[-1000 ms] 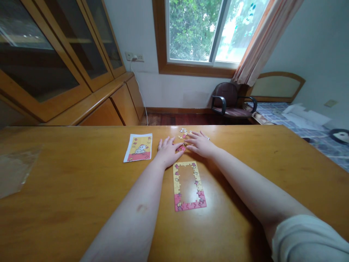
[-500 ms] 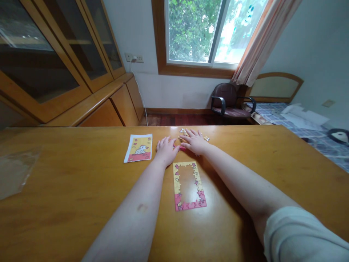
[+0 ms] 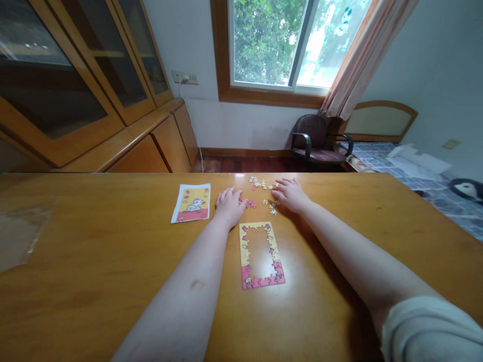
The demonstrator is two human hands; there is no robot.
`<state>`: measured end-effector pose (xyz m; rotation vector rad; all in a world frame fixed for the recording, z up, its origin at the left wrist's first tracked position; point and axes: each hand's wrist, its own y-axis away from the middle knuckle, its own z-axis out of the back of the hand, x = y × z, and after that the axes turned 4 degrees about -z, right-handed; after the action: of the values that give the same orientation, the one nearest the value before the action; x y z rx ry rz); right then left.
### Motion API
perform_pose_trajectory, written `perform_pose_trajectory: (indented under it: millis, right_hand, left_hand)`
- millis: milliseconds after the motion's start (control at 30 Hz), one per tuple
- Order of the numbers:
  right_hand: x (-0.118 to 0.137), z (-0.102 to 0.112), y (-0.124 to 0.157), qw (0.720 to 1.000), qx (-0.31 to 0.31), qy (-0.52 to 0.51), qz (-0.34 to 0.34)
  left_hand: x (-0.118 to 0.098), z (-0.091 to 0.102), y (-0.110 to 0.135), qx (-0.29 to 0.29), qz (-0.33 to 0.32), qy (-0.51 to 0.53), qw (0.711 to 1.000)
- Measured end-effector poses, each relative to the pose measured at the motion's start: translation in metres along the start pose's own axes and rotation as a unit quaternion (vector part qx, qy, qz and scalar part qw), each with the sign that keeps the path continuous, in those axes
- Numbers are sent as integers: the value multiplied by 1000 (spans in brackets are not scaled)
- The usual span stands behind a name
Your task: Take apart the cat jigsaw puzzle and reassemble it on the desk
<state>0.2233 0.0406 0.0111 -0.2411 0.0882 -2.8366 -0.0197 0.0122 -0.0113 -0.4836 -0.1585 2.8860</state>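
A puzzle frame [image 3: 261,255], yellow above and pink below with an empty middle, lies on the wooden table [image 3: 94,251] between my forearms. Beyond it several loose puzzle pieces [image 3: 263,185] are scattered near the far edge. My left hand [image 3: 229,206] rests flat with fingers spread, its fingertips beside a pink piece [image 3: 251,203]. My right hand [image 3: 290,194] lies flat and open at the right side of the loose pieces, fingers touching some. A reference picture card [image 3: 191,202] with a white animal lies left of my left hand.
A clear plastic bag [image 3: 18,231] lies at the table's left. Wooden glass-door cabinets [image 3: 75,90] stand along the left wall. Past the table are a dark armchair [image 3: 319,141], a window with a curtain, and a bed [image 3: 422,171] at right.
My right hand has slid to the right, away from my left hand, uncovering the loose pieces in the middle. My left hand has stayed almost where it was.
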Motion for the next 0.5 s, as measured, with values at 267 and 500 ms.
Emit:
perform_pose_trajectory:
  millis: [267, 500]
  right_hand:
    - [54, -6, -21, 997, 64, 10, 52]
    - [51, -8, -24, 998, 48, -4, 27]
  left_hand:
    - [3, 0, -2, -31, 1, 33, 999]
    - [4, 0, -3, -26, 0, 45, 999]
